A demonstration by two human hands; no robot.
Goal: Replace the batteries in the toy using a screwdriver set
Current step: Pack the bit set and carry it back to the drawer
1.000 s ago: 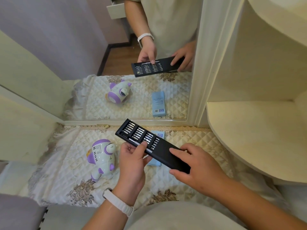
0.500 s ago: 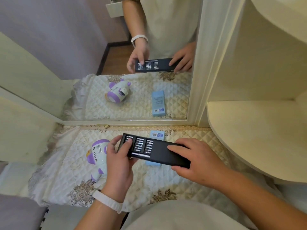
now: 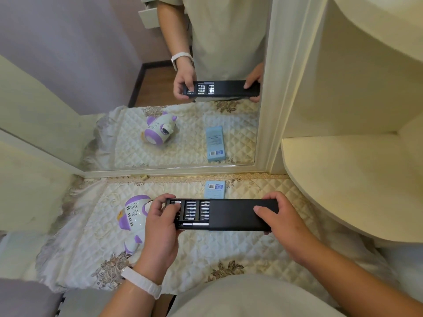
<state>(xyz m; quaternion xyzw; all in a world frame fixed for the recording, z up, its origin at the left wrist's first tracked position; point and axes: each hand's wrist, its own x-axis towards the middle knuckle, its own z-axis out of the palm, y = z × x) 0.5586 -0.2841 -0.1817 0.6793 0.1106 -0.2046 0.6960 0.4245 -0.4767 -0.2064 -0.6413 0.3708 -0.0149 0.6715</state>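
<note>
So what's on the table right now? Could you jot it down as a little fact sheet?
surface: quilted cloth before a mirror
toy: white and purple, lying on cloth
screwdriver set: black case, tray of bits slid partly out
left hand: gripping the tray end
right hand: gripping the sleeve end
blue box: behind the case, unopened as far as visible
</note>
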